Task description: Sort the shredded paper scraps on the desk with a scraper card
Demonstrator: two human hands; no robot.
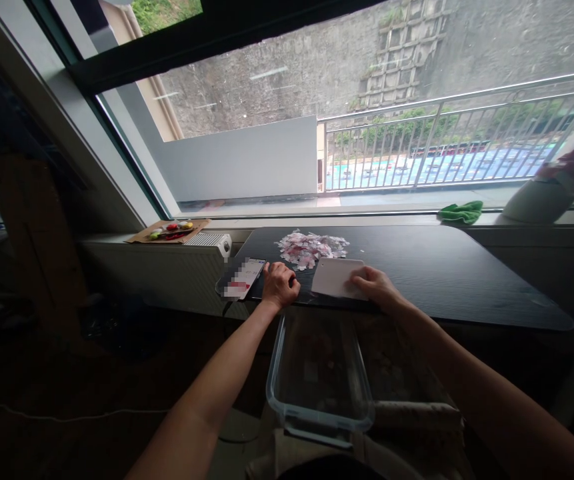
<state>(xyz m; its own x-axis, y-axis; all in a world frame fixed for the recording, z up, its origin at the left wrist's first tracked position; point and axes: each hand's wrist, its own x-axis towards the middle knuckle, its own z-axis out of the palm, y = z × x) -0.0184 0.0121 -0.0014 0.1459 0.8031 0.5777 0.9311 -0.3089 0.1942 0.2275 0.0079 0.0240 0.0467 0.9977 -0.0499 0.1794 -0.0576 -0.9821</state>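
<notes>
My right hand (pixel 373 285) grips the right side of a flat white rectangular scraper (pixel 334 277), which has a small hole near one corner. The scraper lies at the front edge of a dark tabletop (pixel 441 273). Just behind it is a loose pile of small white and pinkish paper scraps (pixel 309 249). At the table's front edge, my left hand (pixel 281 285) is closed with curled fingers, beside a phone (pixel 244 279) with a lit, blurred screen. Whatever may be inside those fingers is hidden. Below the table edge, between my arms, sits a clear plastic box (pixel 319 373).
A radiator (pixel 167 273) stands left of the table, with a cardboard piece (pixel 139 233) carrying small colourful items above it. On the windowsill are a green cloth (pixel 461 212) and a pale vase-like object (pixel 537 200). A white cord (pixel 67 419) runs along the dark floor.
</notes>
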